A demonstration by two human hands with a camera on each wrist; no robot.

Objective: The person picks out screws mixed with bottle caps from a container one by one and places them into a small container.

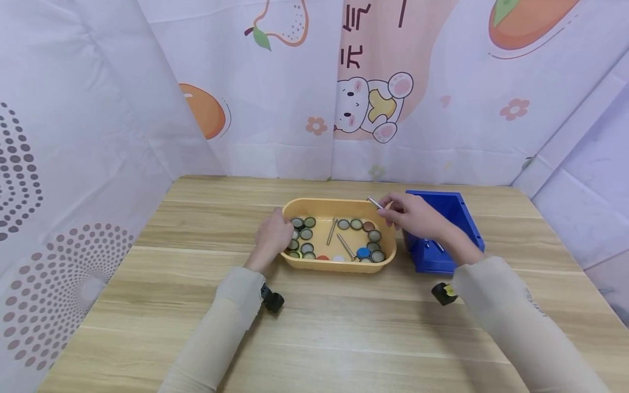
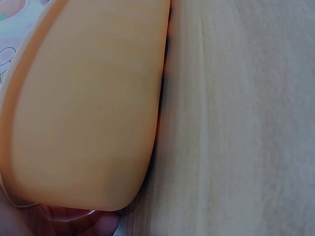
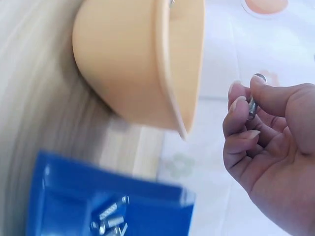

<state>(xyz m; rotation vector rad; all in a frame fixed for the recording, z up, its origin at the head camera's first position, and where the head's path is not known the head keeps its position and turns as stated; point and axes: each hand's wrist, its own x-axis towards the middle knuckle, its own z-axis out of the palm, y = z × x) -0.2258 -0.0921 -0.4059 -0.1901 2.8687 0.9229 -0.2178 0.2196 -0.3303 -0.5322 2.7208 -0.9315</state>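
Observation:
My left hand (image 1: 274, 234) grips the left end of an oval yellow plastic basin (image 1: 339, 266); in the left wrist view its fingers (image 2: 74, 223) wrap that end. Bottle caps (image 1: 356, 224) lie along the basin's inner edges, and two long bolts (image 1: 346, 246) rest across its floor. Over the basin's right end, my right hand (image 1: 410, 214) pinches a metal bolt (image 1: 375, 203) between thumb and fingers. The right wrist view shows the threaded part of this bolt (image 3: 252, 108) at the fingertips; the rest is partly hidden by them.
A blue plastic bin (image 1: 472, 221) stands just right of the basin, under my right forearm, with several bolts (image 3: 114, 209) inside. Both containers sit on a wood-grain table (image 1: 344, 338). A printed curtain (image 1: 275, 109) hangs behind the table's far edge.

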